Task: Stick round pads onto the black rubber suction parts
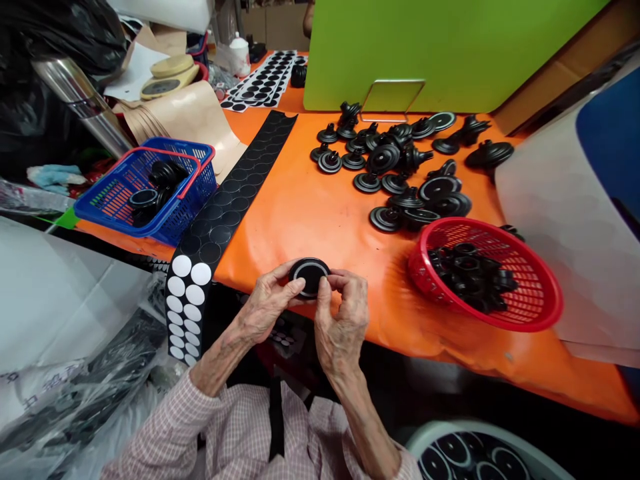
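orange tabletop (310, 213), red basket (537, 293) of black parts at right; left hand (265, 300) and right hand (343, 317) both pinch black disc (311, 278) over near edge

Disc (310, 279), just below centre: smooth, plastic-looking, low sheen. Parts (384, 159), one o'clock: plastic-looking, ridged, semi-gloss. Red basket (544, 293), between three and four o'clock: moulded plastic, perforated, glossy rim. Blue basket (175, 215), between nine and ten o'clock: plastic, slatted, shiny. Cover (320, 207), centre: smooth plastic-looking sheet, glossy, lightly creased. Strip (240, 185), nine o'clock: smooth, faint sheen. Flask (87, 107), ten o'clock: metal, polished. Black bag (55, 47), ten o'clock: thin plastic, crinkled, glossy. Brown sheets (185, 120), ten o'clock: paper-like, smooth, soft sheen. Board (450, 50), one o'clock: smooth, mostly matt. Stand (395, 81), one o'clock: metal wire, shiny. Shirt (245, 427), seven o'clock: woven cloth, matt, folded.
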The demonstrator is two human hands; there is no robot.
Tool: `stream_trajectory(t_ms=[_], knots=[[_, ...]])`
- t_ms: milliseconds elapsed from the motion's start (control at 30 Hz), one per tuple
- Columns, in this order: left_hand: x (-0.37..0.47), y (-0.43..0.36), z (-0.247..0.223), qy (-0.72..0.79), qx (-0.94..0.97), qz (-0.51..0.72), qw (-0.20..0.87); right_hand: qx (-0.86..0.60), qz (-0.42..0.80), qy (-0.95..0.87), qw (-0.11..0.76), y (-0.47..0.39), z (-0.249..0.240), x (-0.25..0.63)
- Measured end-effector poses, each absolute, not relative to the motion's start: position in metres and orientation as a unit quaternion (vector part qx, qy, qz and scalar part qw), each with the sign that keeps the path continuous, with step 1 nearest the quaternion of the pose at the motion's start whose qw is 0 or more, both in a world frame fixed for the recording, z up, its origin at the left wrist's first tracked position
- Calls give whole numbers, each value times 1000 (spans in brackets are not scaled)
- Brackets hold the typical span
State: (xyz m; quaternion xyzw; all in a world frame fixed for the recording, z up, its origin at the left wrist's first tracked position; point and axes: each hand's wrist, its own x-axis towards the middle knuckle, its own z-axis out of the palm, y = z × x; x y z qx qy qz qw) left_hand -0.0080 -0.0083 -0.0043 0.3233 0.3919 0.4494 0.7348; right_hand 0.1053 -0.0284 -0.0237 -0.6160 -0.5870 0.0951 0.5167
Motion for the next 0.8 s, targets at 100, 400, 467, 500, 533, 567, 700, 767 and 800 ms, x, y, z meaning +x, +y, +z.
stream_trajectory(t_ms=[100, 400, 467, 500, 533, 567, 700, 767, 800], knots=[[-10, -9, -5, 406, 321, 461, 721, -609, 61, -610, 503, -27, -26, 103], [-27, -15, -1, 400, 310, 471, 723, -621, 285, -513, 519, -25, -16, 100], [-34, -16, 2, 416, 322, 462, 714, -594, 413, -487, 490, -23, -8, 102], [-39, -15, 5, 429, 337, 452, 705, -576, 467, -480, 469, -20, -5, 102], [-45, -13, 8, 443, 357, 442, 693, -557, 510, -478, 448, -14, -2, 101], [-54, -9, 13, 455, 379, 435, 679, -537, 542, -479, 434, -7, 1, 97], [-111, 9, 52, 554, 459, 421, 553, -423, 612, -498, 445, 40, 24, 44], [-146, 8, 75, 655, 485, 413, 405, -353, 657, -470, 472, 63, 46, 5], [-163, 5, 82, 697, 490, 416, 318, -317, 686, -446, 479, 72, 57, -12]])
